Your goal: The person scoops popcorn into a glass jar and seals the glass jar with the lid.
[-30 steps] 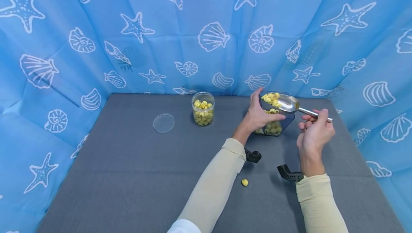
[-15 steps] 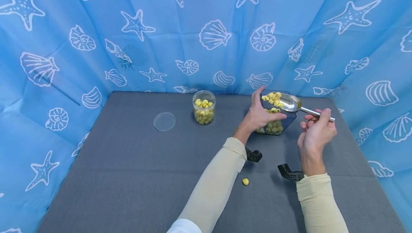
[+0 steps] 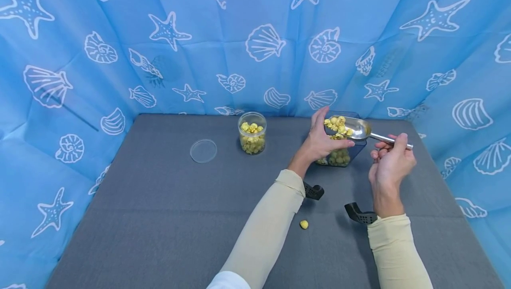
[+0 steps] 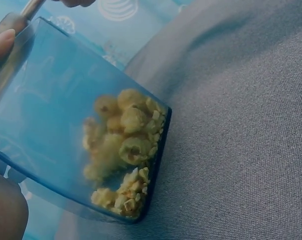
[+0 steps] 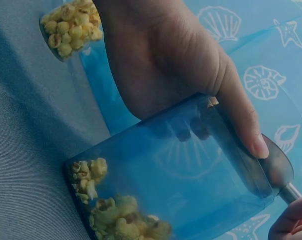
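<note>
My left hand grips the rim of a clear bluish plastic box at the back right of the table. The thumb lies along its near side. Popcorn covers the box's bottom, seen through the wall in the left wrist view. My right hand holds a metal scoop by its handle, at the box's mouth. Yellow popcorn lies in the scoop's bowl. In the right wrist view the left hand is over the box edge, and the scoop shows partly behind the box.
A round clear jar of popcorn stands left of the box, without a lid on it. A clear round lid lies flat beside it. One loose popcorn piece lies on the grey table. A blue curtain hangs behind.
The popcorn pieces in the scoop have shifted a little, and the scoop has moved very slightly left since half a second ago. Both hands keep their grips.
</note>
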Action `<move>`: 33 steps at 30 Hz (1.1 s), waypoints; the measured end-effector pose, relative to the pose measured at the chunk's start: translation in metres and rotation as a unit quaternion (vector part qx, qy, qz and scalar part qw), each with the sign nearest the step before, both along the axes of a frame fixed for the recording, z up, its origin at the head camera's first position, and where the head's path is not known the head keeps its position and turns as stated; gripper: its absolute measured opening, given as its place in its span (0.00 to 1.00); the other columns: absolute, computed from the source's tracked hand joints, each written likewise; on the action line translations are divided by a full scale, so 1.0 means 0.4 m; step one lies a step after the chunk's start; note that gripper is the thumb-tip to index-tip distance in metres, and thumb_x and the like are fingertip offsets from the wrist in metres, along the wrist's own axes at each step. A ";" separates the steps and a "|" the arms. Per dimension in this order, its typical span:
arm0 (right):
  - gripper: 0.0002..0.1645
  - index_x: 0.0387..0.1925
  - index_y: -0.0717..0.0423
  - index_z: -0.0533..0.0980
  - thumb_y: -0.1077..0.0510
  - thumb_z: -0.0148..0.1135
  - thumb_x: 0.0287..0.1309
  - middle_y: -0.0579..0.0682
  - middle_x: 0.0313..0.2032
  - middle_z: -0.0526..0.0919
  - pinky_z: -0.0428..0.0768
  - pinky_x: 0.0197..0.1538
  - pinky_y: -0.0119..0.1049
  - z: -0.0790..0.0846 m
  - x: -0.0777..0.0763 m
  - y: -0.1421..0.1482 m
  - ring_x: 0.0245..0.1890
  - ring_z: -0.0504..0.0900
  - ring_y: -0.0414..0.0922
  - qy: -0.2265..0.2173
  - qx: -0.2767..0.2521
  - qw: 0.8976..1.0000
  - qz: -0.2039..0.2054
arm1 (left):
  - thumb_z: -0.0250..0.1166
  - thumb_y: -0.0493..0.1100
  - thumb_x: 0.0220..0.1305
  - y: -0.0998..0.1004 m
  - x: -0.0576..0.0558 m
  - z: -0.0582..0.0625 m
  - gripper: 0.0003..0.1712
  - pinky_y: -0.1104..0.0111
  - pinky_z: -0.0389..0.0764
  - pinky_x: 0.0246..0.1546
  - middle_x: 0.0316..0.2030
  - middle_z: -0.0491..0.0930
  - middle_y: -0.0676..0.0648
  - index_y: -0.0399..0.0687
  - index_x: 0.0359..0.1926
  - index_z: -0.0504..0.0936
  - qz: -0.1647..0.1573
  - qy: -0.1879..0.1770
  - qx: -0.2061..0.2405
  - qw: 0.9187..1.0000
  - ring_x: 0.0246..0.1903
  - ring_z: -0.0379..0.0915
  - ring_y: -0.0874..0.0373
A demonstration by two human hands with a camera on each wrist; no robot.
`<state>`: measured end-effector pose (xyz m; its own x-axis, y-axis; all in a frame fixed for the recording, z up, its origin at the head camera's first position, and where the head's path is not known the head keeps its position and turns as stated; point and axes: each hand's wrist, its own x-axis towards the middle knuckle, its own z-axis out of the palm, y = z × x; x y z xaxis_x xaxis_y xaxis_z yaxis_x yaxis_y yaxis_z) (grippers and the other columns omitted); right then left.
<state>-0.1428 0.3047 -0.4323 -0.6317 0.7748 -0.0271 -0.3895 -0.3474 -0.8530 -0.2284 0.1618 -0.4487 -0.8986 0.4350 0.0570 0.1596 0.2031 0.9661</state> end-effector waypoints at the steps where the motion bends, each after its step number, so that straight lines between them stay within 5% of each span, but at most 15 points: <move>1: 0.18 0.39 0.60 0.77 0.50 0.51 0.78 0.50 0.19 0.77 0.69 0.16 0.28 0.001 0.000 -0.001 0.13 0.66 0.39 0.000 0.000 1.000 0.002 | 0.81 0.54 0.51 0.000 0.000 0.001 0.67 0.57 0.66 0.74 0.80 0.42 0.58 0.71 0.81 0.45 0.000 0.000 -0.002 1.000 0.78 0.52 0.56; 21: 0.20 0.39 0.60 0.77 0.49 0.50 0.78 0.50 0.20 0.77 0.68 0.17 0.28 0.003 0.003 0.002 0.14 0.65 0.39 -0.004 -0.028 1.000 0.007 | 0.81 0.54 0.52 0.002 -0.006 0.006 0.68 0.57 0.67 0.74 0.81 0.42 0.57 0.64 0.82 0.44 -0.003 0.002 -0.022 1.000 0.78 0.51 0.55; 33: 0.21 0.39 0.63 0.75 0.49 0.49 0.78 0.50 0.19 0.75 0.66 0.17 0.28 0.015 0.007 -0.007 0.14 0.64 0.39 0.022 -0.024 0.999 0.006 | 0.82 0.57 0.48 -0.004 0.001 0.009 0.71 0.53 0.70 0.71 0.80 0.46 0.56 0.73 0.81 0.41 0.015 0.002 -0.030 0.999 0.77 0.54 0.53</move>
